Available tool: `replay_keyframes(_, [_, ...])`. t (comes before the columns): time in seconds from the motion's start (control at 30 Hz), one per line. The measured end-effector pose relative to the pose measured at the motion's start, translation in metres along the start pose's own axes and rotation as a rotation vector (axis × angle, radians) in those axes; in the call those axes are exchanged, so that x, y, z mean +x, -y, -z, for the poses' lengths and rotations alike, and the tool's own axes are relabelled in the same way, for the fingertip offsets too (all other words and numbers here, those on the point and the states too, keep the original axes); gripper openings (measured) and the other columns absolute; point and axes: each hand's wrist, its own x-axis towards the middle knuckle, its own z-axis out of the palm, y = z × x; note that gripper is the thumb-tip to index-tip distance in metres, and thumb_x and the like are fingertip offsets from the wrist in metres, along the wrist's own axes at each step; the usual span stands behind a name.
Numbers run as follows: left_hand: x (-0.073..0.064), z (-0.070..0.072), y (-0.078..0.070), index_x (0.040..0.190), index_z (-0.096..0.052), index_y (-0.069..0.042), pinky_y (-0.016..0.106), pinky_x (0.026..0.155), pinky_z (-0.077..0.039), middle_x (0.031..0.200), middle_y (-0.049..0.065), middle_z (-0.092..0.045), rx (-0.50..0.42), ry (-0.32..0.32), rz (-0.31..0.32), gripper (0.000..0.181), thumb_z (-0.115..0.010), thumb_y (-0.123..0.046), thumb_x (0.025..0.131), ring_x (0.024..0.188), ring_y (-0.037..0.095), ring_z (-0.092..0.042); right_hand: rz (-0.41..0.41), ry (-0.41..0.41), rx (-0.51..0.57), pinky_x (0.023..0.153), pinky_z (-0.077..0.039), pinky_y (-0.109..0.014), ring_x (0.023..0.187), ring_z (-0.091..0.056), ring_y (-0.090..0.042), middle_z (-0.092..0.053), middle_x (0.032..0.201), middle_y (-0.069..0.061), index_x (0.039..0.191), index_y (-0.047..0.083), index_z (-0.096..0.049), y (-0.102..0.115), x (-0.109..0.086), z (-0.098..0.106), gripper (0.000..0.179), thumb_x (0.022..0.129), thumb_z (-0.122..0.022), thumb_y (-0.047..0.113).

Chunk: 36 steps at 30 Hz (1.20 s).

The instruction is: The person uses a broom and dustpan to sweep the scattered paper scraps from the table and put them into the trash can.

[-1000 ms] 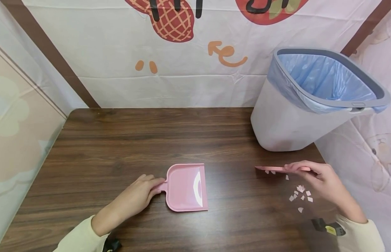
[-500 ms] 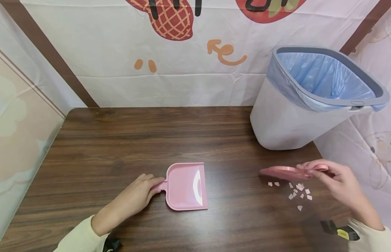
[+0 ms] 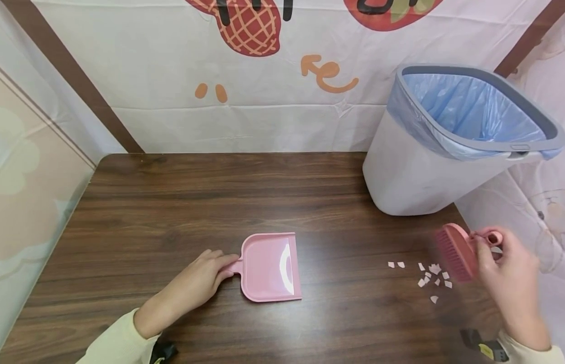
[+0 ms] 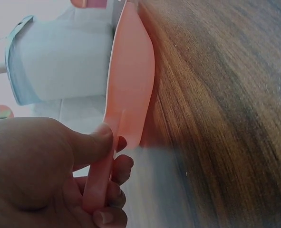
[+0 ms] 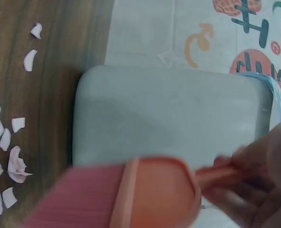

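My left hand [image 3: 201,275] grips the handle of a pink dustpan [image 3: 267,268], which lies on the table with its wide edge facing right. In the left wrist view, thumb and fingers wrap the dustpan's handle [image 4: 101,183]. Over the table's right side, my right hand [image 3: 510,275] holds a small pink brush [image 3: 460,250] by its handle, bristles pointing left. Just left of the brush lie several small white paper scraps [image 3: 434,269], with two of them a bit apart on the left. The right wrist view shows the brush [image 5: 159,192] blurred, apart from the scraps.
A white trash bin [image 3: 409,167] with a grey rim and blue liner stands at the table's back right. The dark wooden table [image 3: 218,197] meets a printed cloth [image 3: 264,126] at its back edge.
My right hand has moved right and turned the brush, lifting it away from the scraps, so its bristles now show on the scraps' right. The left hand and dustpan have stayed put.
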Motion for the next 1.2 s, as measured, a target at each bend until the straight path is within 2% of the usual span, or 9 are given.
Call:
replay_keyframes(0.1, [0.001, 0.000, 0.000, 0.119, -0.073, -0.003, 0.041, 0.079, -0.053, 0.089, -0.002, -0.065, 0.003, 0.001, 0.003, 0.025, -0.071, -0.008, 0.094, 0.087, 0.019, -0.060, 0.015, -0.048, -0.099, 0.058, -0.034, 0.000, 0.071, -0.035, 0.032, -0.069, 0.078, -0.001, 0.096, -0.005, -0.067, -0.002, -0.006, -0.001, 0.009, 0.088, -0.065, -0.001])
replay_keyframes(0.17, [0.001, 0.000, 0.000, 0.119, -0.073, -0.004, 0.041, 0.080, -0.053, 0.089, -0.003, -0.065, 0.005, 0.003, 0.000, 0.026, -0.071, -0.008, 0.094, 0.087, 0.019, -0.060, 0.033, -0.066, -0.165, 0.052, -0.033, -0.008, 0.069, -0.031, 0.030, -0.067, 0.077, -0.018, 0.093, -0.003, -0.067, -0.005, -0.011, -0.003, 0.009, 0.087, -0.063, 0.002])
replay_keyframes(0.27, [0.002, 0.000, 0.000, 0.119, -0.072, -0.004, 0.041, 0.081, -0.053, 0.089, -0.003, -0.065, 0.007, 0.007, -0.007, 0.026, -0.071, -0.008, 0.093, 0.088, 0.020, -0.060, 0.041, -0.066, -0.219, 0.048, -0.033, -0.026, 0.058, -0.044, 0.010, -0.066, 0.072, -0.019, 0.091, -0.001, -0.067, -0.007, -0.018, -0.007, 0.008, 0.085, -0.063, 0.004])
replay_keyframes(0.37, [0.002, 0.000, -0.001, 0.119, -0.072, -0.003, 0.042, 0.081, -0.053, 0.089, -0.002, -0.065, 0.005, 0.008, -0.007, 0.027, -0.072, -0.007, 0.093, 0.089, 0.020, -0.061, 0.026, -0.047, -0.220, 0.048, -0.032, -0.032, 0.051, -0.055, -0.025, -0.067, 0.072, -0.018, 0.091, 0.000, -0.068, -0.008, -0.023, -0.013, 0.007, 0.085, -0.067, 0.004])
replay_keyframes(0.43, [0.002, 0.001, -0.002, 0.119, -0.072, -0.003, 0.042, 0.082, -0.053, 0.089, -0.002, -0.065, 0.006, 0.007, 0.000, 0.027, -0.072, -0.007, 0.093, 0.089, 0.020, -0.061, 0.014, -0.034, -0.206, 0.048, -0.032, -0.032, 0.054, -0.058, -0.041, -0.068, 0.072, -0.018, 0.091, 0.001, -0.069, -0.006, -0.024, -0.018, 0.007, 0.085, -0.068, 0.005])
replay_keyframes(0.63, [0.002, 0.001, -0.002, 0.119, -0.073, -0.004, 0.041, 0.079, -0.052, 0.088, -0.003, -0.065, 0.009, 0.013, 0.016, 0.027, -0.073, -0.008, 0.092, 0.085, 0.020, -0.059, -0.003, 0.011, -0.153, 0.049, -0.035, -0.026, 0.054, -0.059, -0.037, -0.069, 0.070, -0.013, 0.089, 0.006, -0.069, 0.006, -0.026, -0.027, 0.005, 0.085, -0.066, 0.004])
replay_keyframes(0.73, [0.002, 0.001, -0.002, 0.119, -0.073, -0.004, 0.041, 0.079, -0.052, 0.088, -0.003, -0.065, 0.011, 0.018, 0.017, 0.027, -0.073, -0.009, 0.093, 0.084, 0.019, -0.059, 0.030, 0.035, -0.120, 0.052, -0.035, -0.020, 0.055, -0.058, -0.031, -0.069, 0.071, -0.012, 0.089, 0.005, -0.068, 0.014, -0.027, -0.034, 0.007, 0.084, -0.066, 0.001])
replay_keyframes(0.93, [0.003, 0.001, -0.003, 0.119, -0.073, -0.004, 0.041, 0.079, -0.052, 0.087, -0.004, -0.064, 0.013, 0.017, 0.016, 0.027, -0.073, -0.008, 0.092, 0.084, 0.020, -0.059, 0.096, 0.080, -0.075, 0.053, -0.038, -0.017, 0.055, -0.056, -0.022, -0.070, 0.070, -0.010, 0.091, 0.004, -0.067, 0.032, -0.028, -0.047, 0.013, 0.081, -0.065, -0.005])
replay_keyframes(1.2, [0.003, 0.001, -0.002, 0.118, -0.073, -0.004, 0.040, 0.078, -0.051, 0.085, -0.004, -0.063, 0.013, 0.014, 0.012, 0.027, -0.073, -0.008, 0.092, 0.083, 0.019, -0.058, 0.062, 0.092, -0.001, 0.064, -0.038, -0.010, 0.065, -0.063, -0.021, -0.072, 0.077, -0.009, 0.090, 0.006, -0.068, 0.053, -0.028, -0.059, 0.013, 0.082, -0.070, -0.003])
